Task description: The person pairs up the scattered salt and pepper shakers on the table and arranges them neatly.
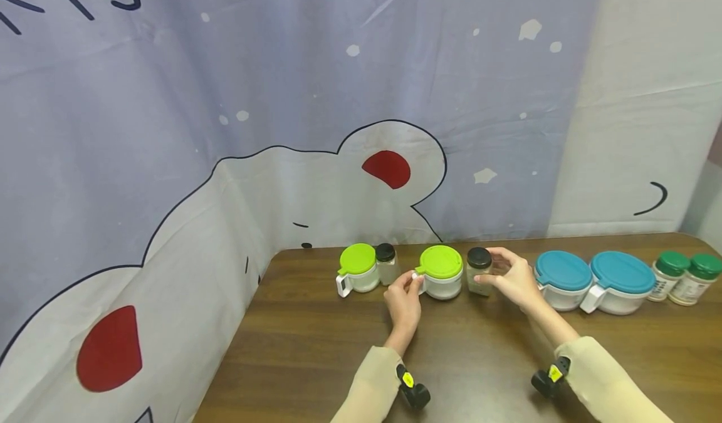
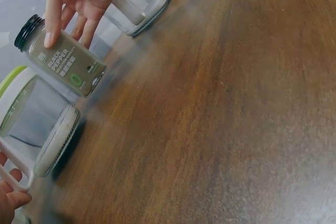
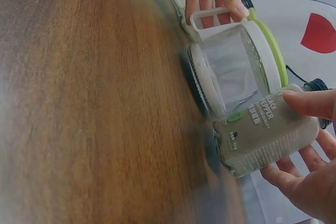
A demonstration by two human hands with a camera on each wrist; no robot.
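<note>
My left hand (image 1: 403,304) pinches the white handle of a clear glass seasoning jar (image 1: 442,287) with a lime-green lid. Its fingers curl through the handle loop in the right wrist view. My right hand (image 1: 516,280) grips a glass black pepper bottle (image 3: 262,135) with a black cap, thumb on the labelled front and fingers behind. The bottle stands upright just right of the green-lidded jar in the head view, its label facing me. In the left wrist view, the pepper bottle (image 2: 65,59) shows the words "BLACK PEPPER".
A second green-lidded jar (image 1: 363,280) and a black-capped bottle (image 1: 388,271) stand to the left. At the right are two blue-lidded jars (image 1: 564,272) and two green-capped shakers (image 1: 688,285). A printed curtain (image 1: 316,191) hangs behind the wooden table (image 1: 316,348).
</note>
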